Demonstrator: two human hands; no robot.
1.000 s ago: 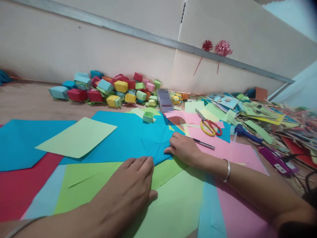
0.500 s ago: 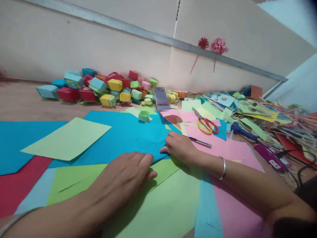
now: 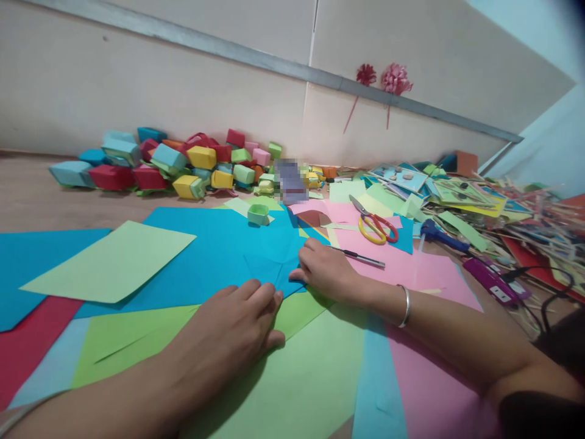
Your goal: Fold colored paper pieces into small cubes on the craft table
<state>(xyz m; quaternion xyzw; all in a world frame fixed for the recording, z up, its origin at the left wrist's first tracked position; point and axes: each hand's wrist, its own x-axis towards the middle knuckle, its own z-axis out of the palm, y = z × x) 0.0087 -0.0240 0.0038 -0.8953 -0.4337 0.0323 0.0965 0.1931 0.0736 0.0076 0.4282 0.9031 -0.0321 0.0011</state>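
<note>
A blue sheet of paper (image 3: 214, 244) lies in front of me, with faint creases near its lower right part. My right hand (image 3: 324, 268) is closed at the sheet's near right edge, fingers curled and thumb pressed on the blue paper. To its left, my left hand (image 3: 237, 320) rests over the near edge, fingers bent, thumb apart from the index finger with nothing visible between them. A pale green sheet (image 3: 114, 262) overlaps the blue one at the left. A small green paper box (image 3: 258, 213) sits on the far part of the blue sheet.
Red-and-yellow-handled scissors (image 3: 375, 225) and a pen-like tool (image 3: 359, 256) lie on pink paper (image 3: 425, 274). A blue glue gun (image 3: 443, 236) and purple power strip (image 3: 496, 283) are at right. Coloured paper boxes (image 3: 169, 158) are piled along the wall.
My left hand's thumb has spread farther from its index finger. My right hand stays at the blue paper's edge. The whole view has shifted slightly.
</note>
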